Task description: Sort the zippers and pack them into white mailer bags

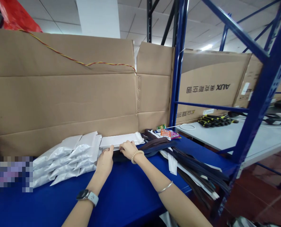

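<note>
A long flat white packet (pixel 119 140) lies at the back of the blue tabletop, against the cardboard. My left hand (pixel 105 161) grips its near edge by the left end, thumb uppermost and the other fingers partly hidden. Beside it, my right hand (pixel 129 149) has its fingers curled over the same edge near the middle. Left of my hands stand piles of glossy white plastic packets (pixel 71 156). Dark fabric-like strips (pixel 159 145) lie close to my right hand, some passing beneath the white packet.
Tall cardboard (pixel 64 94) walls off the back. More dark and white strips (pixel 197 167) hang over the right edge, near a blue metal post (pixel 254 110). Small colourful wrappers (pixel 166 133) lie behind them. Black-and-yellow tools (pixel 213 120) rest on a white table (pixel 247 138).
</note>
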The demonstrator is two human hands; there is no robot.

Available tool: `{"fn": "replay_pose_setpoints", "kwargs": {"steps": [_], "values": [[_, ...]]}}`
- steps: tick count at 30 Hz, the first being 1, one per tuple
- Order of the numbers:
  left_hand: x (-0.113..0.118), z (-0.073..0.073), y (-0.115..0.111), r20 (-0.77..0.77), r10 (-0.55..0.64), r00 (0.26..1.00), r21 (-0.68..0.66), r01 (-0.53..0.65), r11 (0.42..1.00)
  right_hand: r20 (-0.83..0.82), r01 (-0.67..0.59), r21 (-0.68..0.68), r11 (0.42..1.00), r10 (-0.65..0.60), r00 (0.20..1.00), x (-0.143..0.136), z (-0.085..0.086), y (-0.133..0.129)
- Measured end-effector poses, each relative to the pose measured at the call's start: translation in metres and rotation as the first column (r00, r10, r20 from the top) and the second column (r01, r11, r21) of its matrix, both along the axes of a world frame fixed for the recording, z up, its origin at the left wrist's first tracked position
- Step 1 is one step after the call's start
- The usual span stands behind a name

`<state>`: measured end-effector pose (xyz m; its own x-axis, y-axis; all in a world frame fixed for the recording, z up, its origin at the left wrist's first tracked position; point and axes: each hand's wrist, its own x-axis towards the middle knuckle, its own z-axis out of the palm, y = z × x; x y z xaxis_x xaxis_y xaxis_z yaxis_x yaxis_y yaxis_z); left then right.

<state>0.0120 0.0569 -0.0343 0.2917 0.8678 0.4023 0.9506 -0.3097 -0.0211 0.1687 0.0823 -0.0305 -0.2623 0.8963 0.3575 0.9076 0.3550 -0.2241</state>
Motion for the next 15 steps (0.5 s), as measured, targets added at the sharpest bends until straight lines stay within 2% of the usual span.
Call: {"fn": "replay_pose_setpoints", "kwargs": {"steps": [2, 5, 11, 13, 15], "values": [[0.0, 0.002, -0.001, -0.004, 0.016, 1.0, -0.007, -0.016, 1.0, -0.014, 0.039, 0.025, 0.999, -0.038, 0.999, 0.002, 0.003, -0.001], [0.001, 0.006, -0.003, 0.028, -0.024, 0.999, 0.01, 0.023, 1.0, -0.053, 0.103, 0.06, 0.993, -0.1, 0.994, 0.006, 0.007, -0.001], [0.004, 0.013, -0.006, 0.204, -0.071, 0.976, 0.079, 0.056, 0.995, -0.123, 0.235, 0.081, 0.969, -0.224, 0.967, 0.012, 0.008, 0.002], [0.005, 0.012, -0.004, 0.328, -0.134, 0.935, 0.113, 0.102, 0.988, -0.133, 0.257, 0.081, 0.963, -0.245, 0.96, 0.011, 0.006, 0.003], [0.006, 0.01, 0.0, 0.475, -0.214, 0.854, 0.137, 0.168, 0.976, -0.141, 0.275, 0.082, 0.958, -0.262, 0.955, 0.01, 0.004, 0.004]]}}
